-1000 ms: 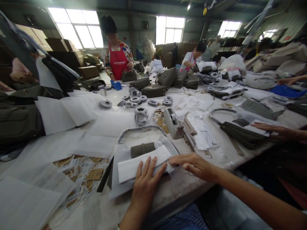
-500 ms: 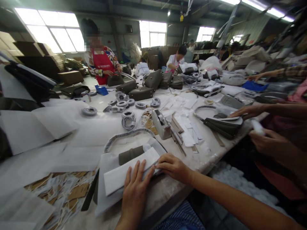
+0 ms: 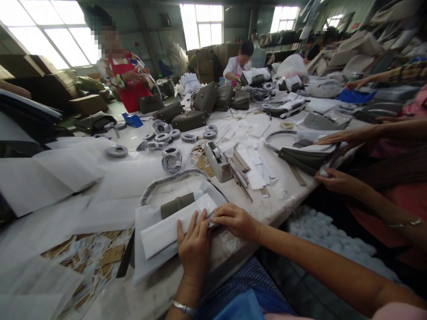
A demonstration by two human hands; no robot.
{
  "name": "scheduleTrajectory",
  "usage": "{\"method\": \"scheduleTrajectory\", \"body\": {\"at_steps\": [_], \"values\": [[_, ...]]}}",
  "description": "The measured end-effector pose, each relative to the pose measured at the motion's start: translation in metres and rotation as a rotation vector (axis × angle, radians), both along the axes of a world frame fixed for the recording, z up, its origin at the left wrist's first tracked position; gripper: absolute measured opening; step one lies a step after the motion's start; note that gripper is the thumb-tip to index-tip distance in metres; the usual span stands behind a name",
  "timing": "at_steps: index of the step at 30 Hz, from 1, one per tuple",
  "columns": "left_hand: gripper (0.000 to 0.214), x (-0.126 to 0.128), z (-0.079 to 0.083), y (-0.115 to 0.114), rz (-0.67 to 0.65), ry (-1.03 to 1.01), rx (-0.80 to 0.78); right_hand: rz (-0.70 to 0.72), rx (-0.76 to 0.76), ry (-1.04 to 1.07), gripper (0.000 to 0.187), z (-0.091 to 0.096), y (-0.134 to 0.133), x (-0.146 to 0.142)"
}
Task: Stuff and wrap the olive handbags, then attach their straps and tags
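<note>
White, long and folded flat, a strip of paper-like wrapping lies slantwise across a dark olive-green handbag on the pale, film-topped counter, directly before you. Your left hand rests on the strip with fingers extended, grasping nothing; your right hand bunches its fingertips at the strip's right end, though what they pinch, if anything, cannot be made out.

The covering looks well along: a translucent white sheet lies between bag and strip, and the arched handle is bound in grey wrap. That right-hand end seems the part left unsettled, with no fastening visible there.

The counter's near edge runs just below your hands, slanting away to the right, so room on your side appears slight. Loose brown tags with white strings crowd your left, and a grey tape dispenser stands just beyond the bag. Most room to shift appears to your right, along the edge, before a co-worker's dark, half-covered bag and the co-worker's hand.
</note>
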State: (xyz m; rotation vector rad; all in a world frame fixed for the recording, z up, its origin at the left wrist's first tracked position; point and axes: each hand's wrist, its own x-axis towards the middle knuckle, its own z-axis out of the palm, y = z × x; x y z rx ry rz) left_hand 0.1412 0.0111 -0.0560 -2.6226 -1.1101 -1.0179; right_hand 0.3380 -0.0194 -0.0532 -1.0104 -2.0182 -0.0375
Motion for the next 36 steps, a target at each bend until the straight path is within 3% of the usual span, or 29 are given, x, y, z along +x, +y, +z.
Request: {"method": "scheduleTrajectory", "body": {"at_steps": [4,8,11,15,18,21,27,32,36], "values": [[0.018,-0.002,-0.003,-0.001,-0.013,-0.033,0.001,0.032,-0.07,-0.089,0.035,0.008,-0.037,0.021],[0.016,-0.004,-0.003,-0.001,-0.023,0.001,-0.009,0.048,-0.272,-0.253,0.051,-0.006,-0.065,0.033],[0.015,-0.006,-0.005,0.001,-0.021,0.032,-0.006,0.066,-0.407,-0.205,0.052,-0.015,-0.063,0.032],[0.015,-0.007,-0.008,0.004,-0.028,0.053,0.016,0.098,-0.498,-0.078,0.047,-0.01,-0.045,0.033],[0.019,-0.007,-0.012,0.006,-0.055,0.039,0.081,0.131,-0.452,-0.094,0.032,-0.009,-0.034,0.034],[0.025,-0.008,-0.018,0.01,-0.074,0.018,0.114,0.101,-0.349,-0.156,0.015,-0.02,-0.03,0.034],[0.026,-0.009,-0.022,0.014,-0.089,0.004,0.133,0.052,-0.135,-0.218,0.025,-0.044,-0.028,0.019],[0.021,-0.007,-0.013,0.009,-0.06,0.018,0.117,0.089,-0.069,-0.057,0.027,-0.037,-0.031,0.007],[0.018,-0.002,-0.008,0.004,-0.027,-0.014,0.04,0.041,-0.144,0.061,0.028,-0.027,-0.044,0.003]]}}
